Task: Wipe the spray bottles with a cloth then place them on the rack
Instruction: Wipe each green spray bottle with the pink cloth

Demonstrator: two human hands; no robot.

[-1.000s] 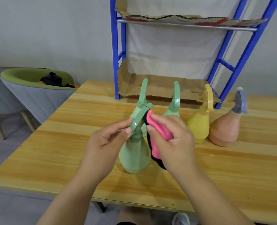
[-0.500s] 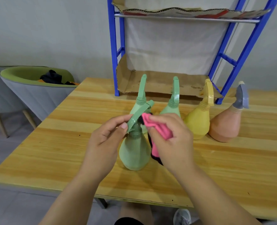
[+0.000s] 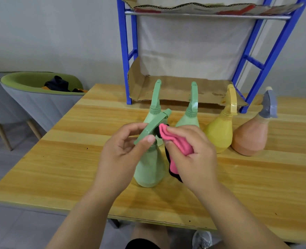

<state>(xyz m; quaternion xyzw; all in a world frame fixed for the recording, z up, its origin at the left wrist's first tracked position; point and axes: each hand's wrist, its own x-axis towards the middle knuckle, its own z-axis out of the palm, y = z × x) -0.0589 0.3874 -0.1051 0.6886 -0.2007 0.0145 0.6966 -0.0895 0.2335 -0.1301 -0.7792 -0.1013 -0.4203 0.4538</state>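
Observation:
A pale green spray bottle stands on the wooden table in front of me. My left hand pinches its green trigger head between thumb and fingers. My right hand grips a folded pink cloth with a black edge and presses it against the head's right side. Behind stand two more green bottles, a yellow bottle and an orange bottle with a grey head. The blue rack rises at the table's back.
Cardboard sheets line the rack's lower and upper shelves. A grey and green armchair with dark cloth on it stands left of the table. My knee and a shoe show under the table's near edge.
The pink cloth has slid a little along the trigger head under my right hand. My left hand keeps its pinch on the head. The view has tilted slightly.

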